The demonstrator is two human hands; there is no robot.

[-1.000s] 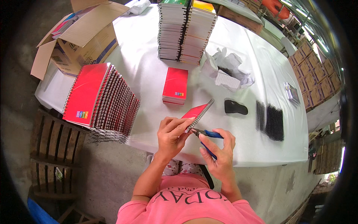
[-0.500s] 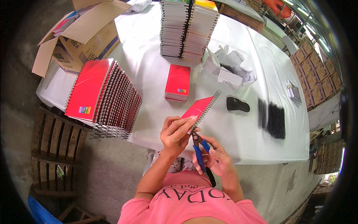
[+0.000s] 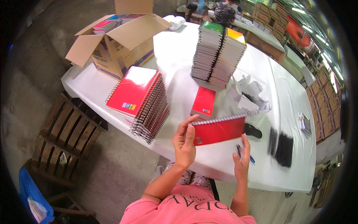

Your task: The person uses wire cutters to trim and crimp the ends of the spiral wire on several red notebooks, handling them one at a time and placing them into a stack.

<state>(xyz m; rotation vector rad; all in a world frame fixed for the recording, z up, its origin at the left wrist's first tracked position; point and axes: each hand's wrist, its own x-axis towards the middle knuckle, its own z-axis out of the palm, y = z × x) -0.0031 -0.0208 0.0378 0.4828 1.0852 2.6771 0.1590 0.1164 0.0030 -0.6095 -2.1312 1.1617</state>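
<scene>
A red spiral notebook (image 3: 220,131) is held up over the table's near edge, its coil along the upper side and the loose coil end past the right corner. My left hand (image 3: 184,147) grips its left end, thumb on the cover. My right hand (image 3: 241,158) is by the lower right corner with fingers apart; whether a fingertip touches the cover I cannot tell. Partly hidden behind that hand, blue-handled cutting pliers (image 3: 252,159) lie on the table. Just beyond the notebook is a short pile of red notebooks (image 3: 204,99).
On the left stand a tall stack of red spiral notebooks (image 3: 135,89) and an open carton (image 3: 128,52). Tall bound notebook stacks (image 3: 220,52) and crumpled paper (image 3: 253,89) are farther back. Black coils (image 3: 284,149) and a black object (image 3: 253,131) lie right. People (image 3: 223,13) are far behind.
The pliers have left my right hand and lie on the table. The notebook has turned from slanting upright to nearly level, coil on top. The whole view has shifted.
</scene>
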